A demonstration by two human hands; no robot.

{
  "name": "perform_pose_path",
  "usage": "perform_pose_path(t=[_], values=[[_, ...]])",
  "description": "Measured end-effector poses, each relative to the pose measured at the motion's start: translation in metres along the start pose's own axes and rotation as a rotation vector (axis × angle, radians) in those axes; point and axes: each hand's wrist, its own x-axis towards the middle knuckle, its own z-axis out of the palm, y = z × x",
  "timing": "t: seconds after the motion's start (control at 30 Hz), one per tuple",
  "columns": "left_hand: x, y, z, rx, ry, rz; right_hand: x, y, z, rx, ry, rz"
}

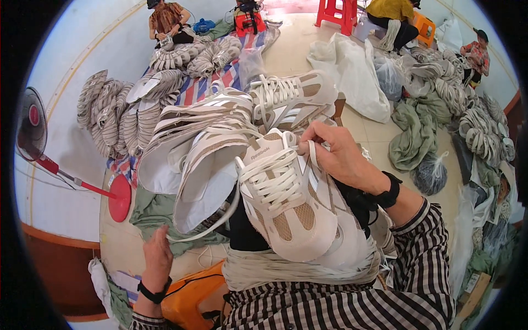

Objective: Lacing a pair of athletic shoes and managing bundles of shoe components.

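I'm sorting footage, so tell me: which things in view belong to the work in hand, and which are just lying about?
In the work:
- shoe
- lace
- left hand, holding lace out to the side
- right hand, pinching at the shoe's top

Seemingly just about:
- fan
- white sack
- green cloth
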Motion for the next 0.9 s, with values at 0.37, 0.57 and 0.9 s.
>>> perform_pose_path(t=[0.37,0.57,0.9], values=[[0.076,0.127,-0.007,-0.586,0.276,0.276,0.003,-0.007,0.001,-0.267,0.006,-0.166],[0.131,0.140,0.030,-1.124,0.307,-0.168,0.016,-0.007,-0.001,-0.334,-0.071,-0.281],[0.124,0.143,0.043,-1.198,0.272,-0.104,0.035,-0.008,-0.008,-0.014,-0.325,0.066]])
